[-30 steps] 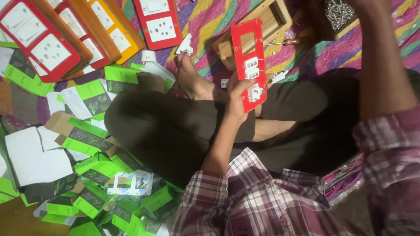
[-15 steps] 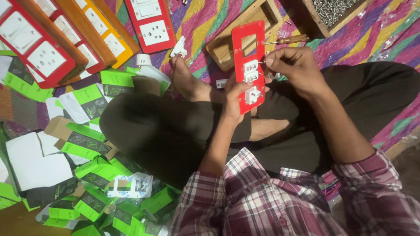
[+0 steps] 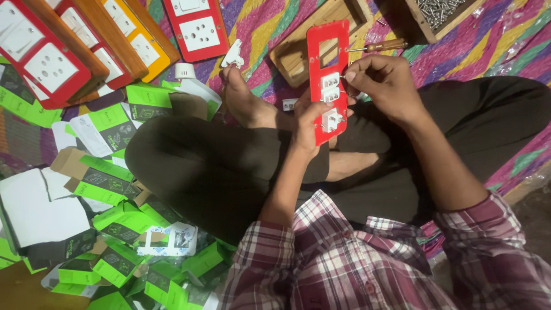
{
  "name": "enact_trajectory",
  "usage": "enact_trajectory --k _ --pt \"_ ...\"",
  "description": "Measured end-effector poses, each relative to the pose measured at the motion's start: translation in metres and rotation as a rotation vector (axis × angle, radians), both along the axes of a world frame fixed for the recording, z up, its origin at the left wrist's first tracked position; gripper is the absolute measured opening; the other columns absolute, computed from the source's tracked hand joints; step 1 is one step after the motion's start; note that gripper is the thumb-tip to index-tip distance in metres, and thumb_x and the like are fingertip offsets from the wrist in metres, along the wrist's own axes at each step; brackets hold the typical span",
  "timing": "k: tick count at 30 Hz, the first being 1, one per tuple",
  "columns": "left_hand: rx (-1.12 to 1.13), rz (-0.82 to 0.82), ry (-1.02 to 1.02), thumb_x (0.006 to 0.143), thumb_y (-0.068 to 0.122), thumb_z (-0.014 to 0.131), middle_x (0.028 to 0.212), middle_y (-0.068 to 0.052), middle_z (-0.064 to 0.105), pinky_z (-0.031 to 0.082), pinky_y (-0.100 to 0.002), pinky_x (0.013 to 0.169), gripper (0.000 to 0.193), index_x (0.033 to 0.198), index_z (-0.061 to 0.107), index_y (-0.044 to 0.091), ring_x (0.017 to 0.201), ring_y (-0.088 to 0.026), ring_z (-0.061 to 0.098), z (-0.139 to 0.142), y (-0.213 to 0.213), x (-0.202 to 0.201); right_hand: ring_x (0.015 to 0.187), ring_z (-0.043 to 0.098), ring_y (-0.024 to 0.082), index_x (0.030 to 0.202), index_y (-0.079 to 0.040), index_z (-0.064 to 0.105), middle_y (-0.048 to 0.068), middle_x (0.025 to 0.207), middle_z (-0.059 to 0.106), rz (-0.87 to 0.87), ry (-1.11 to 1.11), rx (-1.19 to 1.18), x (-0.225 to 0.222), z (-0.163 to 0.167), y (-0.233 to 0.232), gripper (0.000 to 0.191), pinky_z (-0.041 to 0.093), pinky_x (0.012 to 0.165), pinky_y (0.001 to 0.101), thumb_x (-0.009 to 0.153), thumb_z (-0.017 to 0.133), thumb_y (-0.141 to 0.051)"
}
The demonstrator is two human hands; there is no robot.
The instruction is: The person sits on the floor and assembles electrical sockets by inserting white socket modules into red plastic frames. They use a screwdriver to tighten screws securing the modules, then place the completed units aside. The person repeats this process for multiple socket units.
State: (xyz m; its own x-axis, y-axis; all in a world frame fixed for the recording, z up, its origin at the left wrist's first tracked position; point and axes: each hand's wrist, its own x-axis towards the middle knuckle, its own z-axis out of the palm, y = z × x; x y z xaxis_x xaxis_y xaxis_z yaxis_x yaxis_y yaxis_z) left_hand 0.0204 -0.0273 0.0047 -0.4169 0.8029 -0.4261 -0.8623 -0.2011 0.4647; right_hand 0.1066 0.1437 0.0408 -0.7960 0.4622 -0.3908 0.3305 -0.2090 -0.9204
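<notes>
1. Person sits cross-legged on a striped multicolour mat (image 3: 270, 23), dark trousers, plaid shirt, bare foot (image 3: 244, 103) sticking out to the left.
2. Left hand (image 3: 307, 129) has its grip clenched on the lower end of a red switch plate (image 3: 327, 74), thumb on the front face, plate held upright above the lap.
3. Red switch plate carries white modules (image 3: 329, 95) in its middle and lower openings; the top opening is empty, mat visible through it.
4. Right hand (image 3: 384, 83) pinches something small at the plate's right edge, level with the upper white module; too small to tell what it is, fingers closed tight on it.
5. Wooden box (image 3: 298, 51) lies on the mat right behind the plate, open side up.
6. Screwdriver (image 3: 381, 46) with a wooden handle lies on the mat just above the right hand.
7. Box of screws (image 3: 445, 14) at the top right, well apart from the hands.
8. Finished switchboards (image 3: 74, 46), red and yellow faces with white sockets, lie in a row at the top left.
9. Green and white cartons (image 3: 115, 195) are heaped on the floor at the left, near the knee.
10. Small white part (image 3: 232, 55) lies beside the toes.
</notes>
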Motion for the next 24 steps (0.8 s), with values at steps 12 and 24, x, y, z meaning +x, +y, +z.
enact_trajectory --k 12,24 --pt "-0.028 0.016 -0.100 0.088 0.013 0.054 0.118 -0.025 0.065 0.061 -0.047 0.087 0.054 0.137 0.050 -0.011 0.101 -0.035 0.072 0.008 0.001 -0.004 0.090 0.072 0.020 0.115 0.002 0.074 0.014 0.102 0.073 0.207 0.156 0.756 -0.001 0.005 -0.005 0.015 0.056 0.078 0.0302 0.101 0.077 -0.002" --pt "-0.030 -0.018 -0.039 0.088 0.011 0.052 0.102 -0.027 0.069 0.061 -0.044 0.084 0.049 0.131 0.054 -0.012 0.089 -0.032 0.072 0.007 0.000 -0.005 0.089 0.072 0.025 0.111 0.000 0.076 0.013 0.098 0.073 0.338 0.174 0.910 -0.002 0.013 0.005 0.015 0.057 0.076 0.0354 0.097 0.081 -0.002"
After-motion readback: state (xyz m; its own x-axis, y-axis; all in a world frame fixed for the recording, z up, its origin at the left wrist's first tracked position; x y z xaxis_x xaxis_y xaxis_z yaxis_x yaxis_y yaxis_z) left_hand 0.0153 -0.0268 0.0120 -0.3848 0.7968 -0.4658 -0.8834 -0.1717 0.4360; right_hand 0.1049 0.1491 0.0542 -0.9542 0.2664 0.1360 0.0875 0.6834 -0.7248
